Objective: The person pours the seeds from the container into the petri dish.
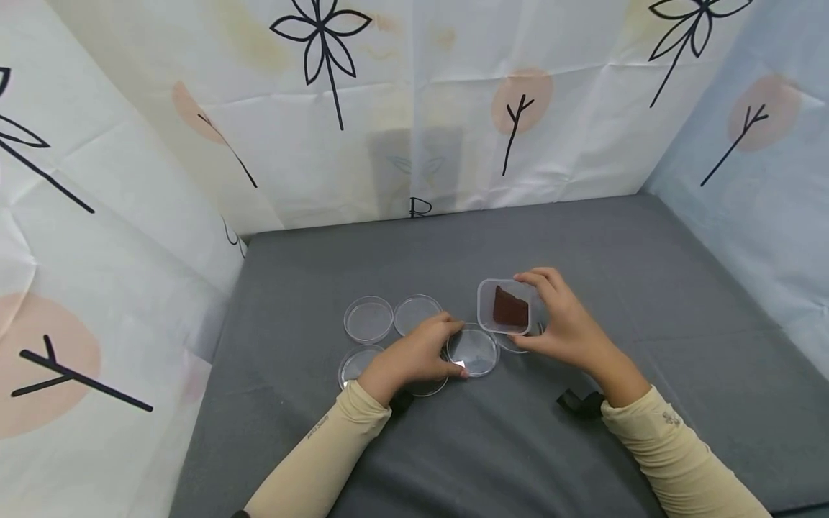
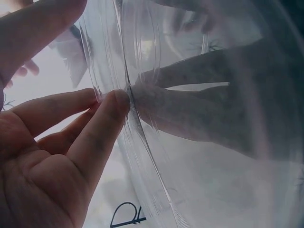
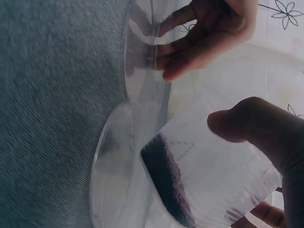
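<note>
My right hand (image 1: 570, 331) holds a clear plastic tub (image 1: 484, 309) by its sides, thumb on one side and fingers on the other. Dark brown granular material (image 1: 510, 309) lies in the tub, heaped against one wall, and the tub is tilted in the right wrist view. My left hand (image 1: 421, 352) grips the rim of a clear petri dish (image 1: 476, 350) between thumb and fingers. Partly under the tub sits another petri dish (image 3: 111, 166), above which my right hand hovers. The contents of the gripped dish, if any, cannot be made out.
Further clear petri dishes stand in a cluster to the left, among them one at the back left (image 1: 368, 320) and one beside it (image 1: 414, 313). Everything rests on a grey cloth-covered table (image 1: 453, 460). Patterned fabric walls (image 1: 453, 93) enclose the back and sides.
</note>
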`<state>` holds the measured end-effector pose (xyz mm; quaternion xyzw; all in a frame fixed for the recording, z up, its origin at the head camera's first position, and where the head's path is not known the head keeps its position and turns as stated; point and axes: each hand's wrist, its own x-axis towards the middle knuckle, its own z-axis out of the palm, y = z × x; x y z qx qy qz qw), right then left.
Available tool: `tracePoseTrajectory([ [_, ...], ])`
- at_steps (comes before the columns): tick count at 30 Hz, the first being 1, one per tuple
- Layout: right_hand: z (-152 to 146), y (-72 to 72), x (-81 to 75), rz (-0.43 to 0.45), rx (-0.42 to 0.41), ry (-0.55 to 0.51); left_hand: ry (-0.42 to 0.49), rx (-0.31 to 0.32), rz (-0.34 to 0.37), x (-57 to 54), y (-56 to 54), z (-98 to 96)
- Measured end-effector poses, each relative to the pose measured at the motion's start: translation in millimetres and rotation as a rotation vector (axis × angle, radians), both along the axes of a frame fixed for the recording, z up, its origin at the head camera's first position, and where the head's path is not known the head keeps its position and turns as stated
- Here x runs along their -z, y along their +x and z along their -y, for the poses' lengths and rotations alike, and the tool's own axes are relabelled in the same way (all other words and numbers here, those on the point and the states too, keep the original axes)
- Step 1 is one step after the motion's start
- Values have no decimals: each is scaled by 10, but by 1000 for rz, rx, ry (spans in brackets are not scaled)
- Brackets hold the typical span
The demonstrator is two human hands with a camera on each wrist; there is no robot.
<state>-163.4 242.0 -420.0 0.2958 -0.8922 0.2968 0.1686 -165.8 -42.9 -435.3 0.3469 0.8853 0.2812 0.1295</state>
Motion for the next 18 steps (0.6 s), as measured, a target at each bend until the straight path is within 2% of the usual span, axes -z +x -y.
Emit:
tracePoseTrajectory([
  [5,52,41,27,-42,-11,57,-4,-6,8,-3,-16,8],
  [15,120,105,45,-195,-22,169,19,11,-24,-5,-29,1],
  [18,154,120,37,-249,-38,201,2,6,-5,6,-25,9],
])
